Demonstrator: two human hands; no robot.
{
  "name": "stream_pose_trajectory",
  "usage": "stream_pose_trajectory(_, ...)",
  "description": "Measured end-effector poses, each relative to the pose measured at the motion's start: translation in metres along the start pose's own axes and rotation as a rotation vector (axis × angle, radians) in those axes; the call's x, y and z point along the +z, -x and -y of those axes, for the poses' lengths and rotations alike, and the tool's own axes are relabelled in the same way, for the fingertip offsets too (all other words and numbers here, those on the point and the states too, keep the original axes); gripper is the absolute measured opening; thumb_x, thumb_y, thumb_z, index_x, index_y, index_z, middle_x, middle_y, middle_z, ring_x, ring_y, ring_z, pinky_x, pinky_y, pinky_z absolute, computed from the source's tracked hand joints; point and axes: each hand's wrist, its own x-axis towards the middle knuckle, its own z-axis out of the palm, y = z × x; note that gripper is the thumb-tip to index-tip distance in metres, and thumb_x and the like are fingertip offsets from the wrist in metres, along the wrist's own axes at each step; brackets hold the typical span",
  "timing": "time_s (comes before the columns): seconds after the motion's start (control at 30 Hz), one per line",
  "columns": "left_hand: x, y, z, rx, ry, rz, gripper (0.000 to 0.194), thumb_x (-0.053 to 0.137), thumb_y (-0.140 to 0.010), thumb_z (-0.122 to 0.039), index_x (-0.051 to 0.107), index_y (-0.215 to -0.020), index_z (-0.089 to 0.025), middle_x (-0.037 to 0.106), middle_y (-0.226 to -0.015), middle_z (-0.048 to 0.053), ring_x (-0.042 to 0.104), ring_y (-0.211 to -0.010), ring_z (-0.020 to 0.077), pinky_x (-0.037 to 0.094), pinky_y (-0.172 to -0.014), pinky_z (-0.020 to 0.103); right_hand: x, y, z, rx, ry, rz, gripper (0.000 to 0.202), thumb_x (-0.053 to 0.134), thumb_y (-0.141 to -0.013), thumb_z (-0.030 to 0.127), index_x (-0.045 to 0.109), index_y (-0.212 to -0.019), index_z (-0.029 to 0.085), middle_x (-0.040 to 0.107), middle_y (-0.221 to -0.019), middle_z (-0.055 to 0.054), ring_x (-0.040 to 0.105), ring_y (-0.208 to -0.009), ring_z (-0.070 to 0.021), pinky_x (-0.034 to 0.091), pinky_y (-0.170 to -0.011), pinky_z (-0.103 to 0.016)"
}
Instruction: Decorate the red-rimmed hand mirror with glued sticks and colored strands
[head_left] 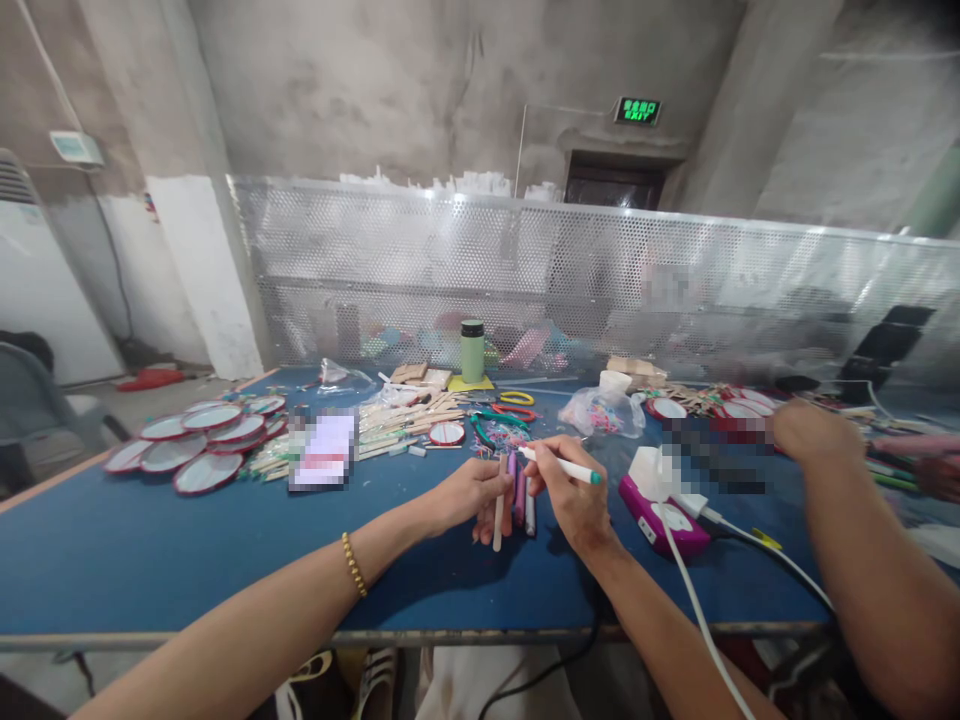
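Near the front middle of the blue table, my left hand (480,495) pinches a flat pale wooden stick (499,520), held roughly upright. Just to its right, my right hand (571,495) grips a white marker (566,465) with a green end; its tip points left toward the top of the stick. Purple and grey pens (530,515) lie on the table between my hands. Behind them are small colourful bits (510,433) and green-handled pliers (482,432). A gold bead bracelet is on my left wrist.
Round red-rimmed discs (206,472) are piled at the left, beside wooden sticks (412,415). A green bottle (472,355) stands at the back. A purple power strip (679,540) with white cables lies right of my hands. Another person's arm (862,540) reaches in from the right.
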Motion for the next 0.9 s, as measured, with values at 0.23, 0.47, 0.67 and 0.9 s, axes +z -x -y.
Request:
stream_pose_trajectory(0.23, 0.0008, -0.0006, 0.0004, -0.004, 0.003, 0.005, 0.062, 0.059, -0.071, -0.076, 0.051, -0.078, -0.015, 0.065, -0.057, 0.005, 0.053, -0.036, 0.0115, 0.038, -0.032, 0.02, -0.0001, 0.0003, 0.0019, 0.007, -0.019, -0.014, 0.024, 0.058, -0.088, 0.035, 0.06, -0.069, 0.019, 0.061, -0.053, 0.004, 0.057, -0.04, -0.0096, 0.048, -0.042, -0.02)
stream_pose_trajectory(0.47, 0.001, -0.0008, -0.0002, -0.008, 0.032, 0.004, 0.062, 0.062, -0.068, -0.075, 0.049, -0.076, -0.016, 0.066, -0.058, 0.005, 0.056, -0.038, 0.0121, 0.041, -0.034, 0.02, -0.0003, -0.0007, 0.0024, 0.015, -0.01, -0.045, 0.021, 0.059, -0.086, 0.034, 0.062, -0.072, 0.019, 0.062, -0.054, 0.003, 0.057, -0.039, -0.0095, 0.048, -0.042, -0.02)
stream_pose_trajectory(0.67, -0.0006, -0.0007, 0.0016, -0.027, 0.042, 0.003, 0.06, 0.062, -0.069, -0.073, 0.049, -0.078, -0.015, 0.066, -0.059, 0.006, 0.057, -0.038, 0.0134, 0.043, -0.036, 0.021, -0.0012, -0.0007, -0.0004, 0.027, -0.01, -0.034, 0.017, 0.057, -0.086, 0.032, 0.064, -0.078, 0.018, 0.063, -0.055, 0.003, 0.058, -0.04, -0.0108, 0.049, -0.041, -0.021)
stream_pose_trajectory(0.9, -0.0012, 0.0017, 0.0027, -0.056, 0.117, 0.027, 0.053, 0.067, -0.073, -0.064, 0.044, -0.083, -0.018, 0.068, -0.062, 0.007, 0.061, -0.042, 0.0155, 0.046, -0.039, 0.022, -0.0009, -0.0013, 0.0032, 0.056, -0.052, -0.029, 0.015, 0.058, -0.084, 0.032, 0.063, -0.081, 0.018, 0.063, -0.056, 0.003, 0.06, -0.041, -0.0115, 0.05, -0.041, -0.021)
